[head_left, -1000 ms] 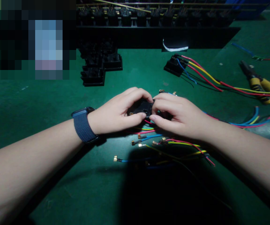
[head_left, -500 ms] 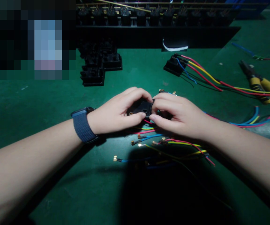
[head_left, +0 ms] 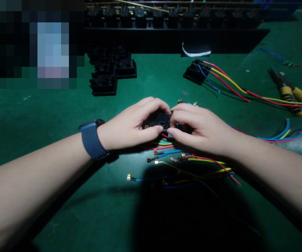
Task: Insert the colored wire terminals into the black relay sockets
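Between my two hands is a black plastic socket (head_left: 162,120), partly covered by the fingers. My left hand (head_left: 137,120), with a dark watch on its wrist, grips its left side between thumb and fingertips. At the right end of the socket, my right hand (head_left: 196,127) pinches with thumb and curled fingers; whether a wire end is between them is hidden. Below both hands lie loose red, blue and yellow-green wires (head_left: 203,160) with brass crimp terminals. One blue wire (head_left: 145,180) points left with its brass terminal.
Several black sockets (head_left: 103,84) sit at the back left. A wired socket (head_left: 196,71) lies at the back right, near yellow-handled pliers (head_left: 288,92). A long black panel (head_left: 166,40) with a row of fittings spans the back of the green table (head_left: 88,217).
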`<state>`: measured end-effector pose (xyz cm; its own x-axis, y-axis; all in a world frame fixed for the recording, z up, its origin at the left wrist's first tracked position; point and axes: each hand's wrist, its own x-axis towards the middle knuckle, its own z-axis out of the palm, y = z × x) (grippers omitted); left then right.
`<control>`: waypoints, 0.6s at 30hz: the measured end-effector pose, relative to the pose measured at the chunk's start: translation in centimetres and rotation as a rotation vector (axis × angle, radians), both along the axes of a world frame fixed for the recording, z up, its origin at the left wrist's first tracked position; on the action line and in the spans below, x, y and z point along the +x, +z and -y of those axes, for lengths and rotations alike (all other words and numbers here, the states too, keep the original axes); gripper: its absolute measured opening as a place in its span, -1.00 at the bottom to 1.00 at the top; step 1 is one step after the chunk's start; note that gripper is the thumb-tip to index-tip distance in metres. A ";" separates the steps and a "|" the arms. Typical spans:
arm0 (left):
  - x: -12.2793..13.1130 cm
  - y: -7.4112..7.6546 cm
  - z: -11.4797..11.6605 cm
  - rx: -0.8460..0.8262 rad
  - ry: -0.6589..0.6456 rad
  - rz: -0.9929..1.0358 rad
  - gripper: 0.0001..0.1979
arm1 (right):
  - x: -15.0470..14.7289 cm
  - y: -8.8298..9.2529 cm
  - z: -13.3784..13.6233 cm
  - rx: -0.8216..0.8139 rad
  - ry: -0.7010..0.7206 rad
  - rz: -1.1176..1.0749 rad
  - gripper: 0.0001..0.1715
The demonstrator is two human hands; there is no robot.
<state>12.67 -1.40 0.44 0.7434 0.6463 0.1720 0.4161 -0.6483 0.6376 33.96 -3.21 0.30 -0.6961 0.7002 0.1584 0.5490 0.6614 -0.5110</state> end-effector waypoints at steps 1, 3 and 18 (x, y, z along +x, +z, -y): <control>0.0 0.0 0.0 0.001 0.001 0.001 -0.66 | 0.0 0.0 0.0 0.001 -0.001 -0.002 -0.71; 0.1 -0.1 -0.1 -0.001 -0.001 0.002 -0.66 | 0.0 0.0 0.0 0.006 -0.003 -0.009 -0.70; 0.0 -0.1 0.0 0.004 0.002 0.004 -0.66 | 0.0 -0.1 0.0 0.010 -0.001 -0.019 -0.71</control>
